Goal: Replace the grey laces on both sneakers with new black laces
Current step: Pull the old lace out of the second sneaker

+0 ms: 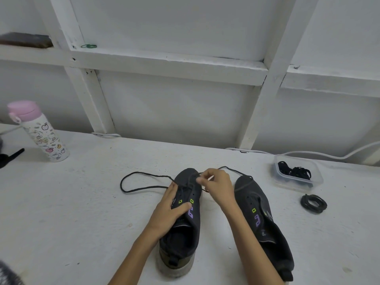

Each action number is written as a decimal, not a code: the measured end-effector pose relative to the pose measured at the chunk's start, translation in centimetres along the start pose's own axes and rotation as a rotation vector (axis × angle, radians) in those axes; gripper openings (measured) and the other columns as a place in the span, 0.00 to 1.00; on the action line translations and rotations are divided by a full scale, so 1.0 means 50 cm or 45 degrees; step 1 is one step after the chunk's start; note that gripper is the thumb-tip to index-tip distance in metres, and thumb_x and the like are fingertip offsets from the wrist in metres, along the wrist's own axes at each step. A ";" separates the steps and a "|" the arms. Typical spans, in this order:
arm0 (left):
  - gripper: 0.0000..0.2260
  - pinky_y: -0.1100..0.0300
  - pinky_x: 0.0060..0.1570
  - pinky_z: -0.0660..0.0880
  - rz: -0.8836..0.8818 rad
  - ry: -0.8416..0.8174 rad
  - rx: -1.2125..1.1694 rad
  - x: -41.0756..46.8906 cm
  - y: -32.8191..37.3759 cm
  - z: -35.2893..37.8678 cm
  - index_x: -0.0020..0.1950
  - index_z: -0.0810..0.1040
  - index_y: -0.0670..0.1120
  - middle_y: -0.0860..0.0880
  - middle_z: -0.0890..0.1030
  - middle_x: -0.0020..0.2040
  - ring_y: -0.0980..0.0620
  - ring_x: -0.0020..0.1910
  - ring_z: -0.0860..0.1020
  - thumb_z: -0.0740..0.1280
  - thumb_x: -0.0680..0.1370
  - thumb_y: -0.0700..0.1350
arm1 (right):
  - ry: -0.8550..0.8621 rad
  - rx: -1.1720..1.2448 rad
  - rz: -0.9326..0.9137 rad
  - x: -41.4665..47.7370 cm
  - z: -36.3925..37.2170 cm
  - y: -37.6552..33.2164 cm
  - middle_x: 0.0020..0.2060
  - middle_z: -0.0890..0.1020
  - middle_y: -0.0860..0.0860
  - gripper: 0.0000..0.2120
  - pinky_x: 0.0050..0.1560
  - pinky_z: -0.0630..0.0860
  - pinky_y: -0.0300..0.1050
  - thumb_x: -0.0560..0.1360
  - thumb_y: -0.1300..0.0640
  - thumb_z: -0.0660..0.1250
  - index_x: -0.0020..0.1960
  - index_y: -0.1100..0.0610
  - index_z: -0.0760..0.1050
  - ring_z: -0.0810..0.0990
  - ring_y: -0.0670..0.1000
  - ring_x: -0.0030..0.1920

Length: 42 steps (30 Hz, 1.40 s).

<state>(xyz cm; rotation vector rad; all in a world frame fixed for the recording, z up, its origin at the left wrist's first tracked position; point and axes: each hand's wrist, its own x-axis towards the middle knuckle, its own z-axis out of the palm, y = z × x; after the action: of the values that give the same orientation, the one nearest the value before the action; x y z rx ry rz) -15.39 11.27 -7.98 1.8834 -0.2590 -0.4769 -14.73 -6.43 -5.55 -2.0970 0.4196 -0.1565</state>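
The left hand [170, 204] lies over the middle of the left sneaker [185, 233], thumb across the top and fingers down its left side, gripping it to keep it steady. The right hand [216, 186] is curled above the toe end of the same shoe, and its fingertips pinch the black lace [123, 182] close to the farthest eyelets.

The lace seems to pass only through the eyelets nearest the toe. One long part loops out across the table [82, 202] to the left, and the other runs off to the right, behind the toe of the right sneaker [265, 229]. The nearer eyelets on the left shoe look bare, so I judge its lacing to be just begun.

The right sneaker stands just beside it, heel toward the person, with no lace showing in its eyelets; it looks stripped and waiting. No grey lace shows on either shoe, so the removal half of the job appears done.

At the far right a clear plastic box [317, 177] holds a tangle of black laces, presumably including the one for the second shoe. Nearer, a dark coil [313, 203] lies on the table; whether it is an old lace I cannot tell.

What is left, by my reading: nearly all the lacing of the left shoe, then the whole right one.
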 end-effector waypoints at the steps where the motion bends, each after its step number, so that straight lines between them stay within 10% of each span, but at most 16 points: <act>1: 0.43 0.60 0.73 0.59 -0.014 0.000 0.005 0.000 0.002 0.001 0.78 0.58 0.58 0.62 0.59 0.77 0.62 0.74 0.60 0.67 0.65 0.63 | 0.039 0.079 0.020 0.005 -0.004 -0.003 0.37 0.82 0.44 0.06 0.40 0.75 0.47 0.72 0.55 0.71 0.37 0.50 0.78 0.78 0.46 0.33; 10: 0.42 0.59 0.74 0.56 -0.069 0.015 0.030 0.003 -0.005 0.003 0.79 0.55 0.56 0.61 0.54 0.78 0.62 0.75 0.56 0.66 0.67 0.61 | -0.128 -0.097 0.018 -0.007 0.000 0.001 0.31 0.83 0.50 0.10 0.40 0.77 0.47 0.67 0.53 0.77 0.32 0.53 0.78 0.79 0.46 0.28; 15: 0.42 0.59 0.74 0.55 -0.068 0.011 0.041 0.003 -0.006 0.003 0.79 0.54 0.55 0.61 0.54 0.78 0.61 0.75 0.55 0.66 0.68 0.61 | 0.099 0.439 0.048 0.004 -0.023 -0.018 0.38 0.80 0.54 0.08 0.29 0.69 0.42 0.75 0.59 0.71 0.42 0.64 0.79 0.76 0.48 0.26; 20: 0.42 0.60 0.74 0.55 -0.074 0.023 0.045 0.005 -0.006 0.003 0.78 0.55 0.55 0.61 0.54 0.78 0.64 0.74 0.55 0.66 0.67 0.60 | -0.157 0.135 0.069 -0.018 0.000 0.005 0.33 0.82 0.48 0.10 0.30 0.71 0.41 0.66 0.53 0.79 0.36 0.54 0.79 0.78 0.47 0.27; 28: 0.42 0.56 0.75 0.57 -0.077 0.021 0.024 0.002 -0.007 0.003 0.79 0.54 0.55 0.62 0.55 0.77 0.60 0.76 0.57 0.66 0.67 0.61 | 0.248 0.534 -0.039 -0.008 -0.011 -0.018 0.31 0.78 0.48 0.08 0.32 0.70 0.43 0.75 0.59 0.71 0.39 0.60 0.76 0.76 0.47 0.27; 36: 0.41 0.59 0.75 0.56 -0.078 0.026 0.029 0.004 -0.008 0.002 0.79 0.55 0.55 0.61 0.55 0.78 0.61 0.75 0.56 0.68 0.70 0.58 | 0.028 0.142 0.014 -0.026 0.028 0.021 0.32 0.82 0.48 0.12 0.40 0.79 0.53 0.66 0.52 0.78 0.31 0.51 0.76 0.80 0.52 0.33; 42: 0.34 0.57 0.75 0.56 -0.080 0.022 0.038 0.005 -0.013 0.002 0.79 0.55 0.54 0.60 0.56 0.78 0.60 0.75 0.58 0.69 0.77 0.49 | 0.426 0.691 -0.099 -0.004 -0.049 -0.049 0.35 0.80 0.51 0.09 0.33 0.68 0.41 0.73 0.59 0.73 0.38 0.57 0.75 0.74 0.47 0.27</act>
<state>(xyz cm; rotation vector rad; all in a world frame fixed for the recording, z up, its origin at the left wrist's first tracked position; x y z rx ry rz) -15.27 11.31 -8.66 1.9282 -0.1967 -0.5011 -14.99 -7.12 -2.18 -1.5511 0.4355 -0.6044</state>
